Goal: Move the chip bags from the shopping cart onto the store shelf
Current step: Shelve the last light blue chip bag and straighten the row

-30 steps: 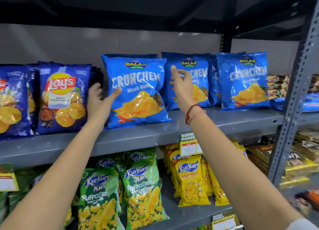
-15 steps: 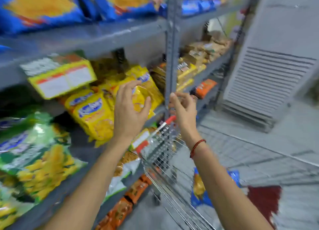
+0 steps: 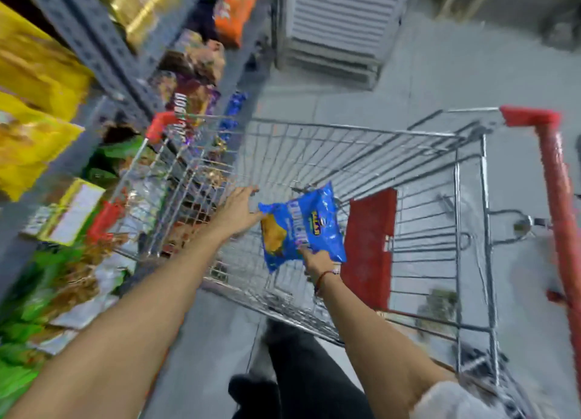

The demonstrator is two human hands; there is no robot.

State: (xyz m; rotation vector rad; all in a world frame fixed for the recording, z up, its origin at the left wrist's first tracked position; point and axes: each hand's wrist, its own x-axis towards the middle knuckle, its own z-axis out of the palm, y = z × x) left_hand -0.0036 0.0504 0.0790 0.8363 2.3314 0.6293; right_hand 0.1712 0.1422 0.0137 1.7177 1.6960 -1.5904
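A person leans over a wire shopping cart [image 3: 361, 154], both bare arms reaching down into its basket. The right hand [image 3: 319, 260] pinches the lower edge of a blue Balaji Crunchem chip bag [image 3: 303, 225], fingers curled shut on the foil, and the bag is tilted up off the cart floor inside the basket, near the centre of the view. A red thread bracelet [image 3: 323, 278] circles the right wrist. The left hand [image 3: 240, 211] sits at about nine o'clock from the bag, fingers spread and loosely extended, its fingertips just touching the bag's upper left corner; whether it actually grips the bag cannot be told through the motion blur.

At three o'clock from the bag stands the cart's red child-seat flap [image 3: 371, 245], and the red push handle [image 3: 556, 192] runs down the far right edge. Red corner bumpers [image 3: 160, 124] mark the cart's left rim, which stands just beside the grey metal store shelf [image 3: 103, 50].

The shelf fills the nine-to-eleven o'clock side, holding blurred yellow snack bags [image 3: 34, 72] above, green bags [image 3: 22, 330] below at eight o'clock, and orange packets [image 3: 234, 13] at about twelve o'clock. A yellow price tag [image 3: 74, 211] hangs on the shelf edge. The person's dark trouser leg [image 3: 301, 374] shows at six o'clock over the grey floor [image 3: 471, 72].
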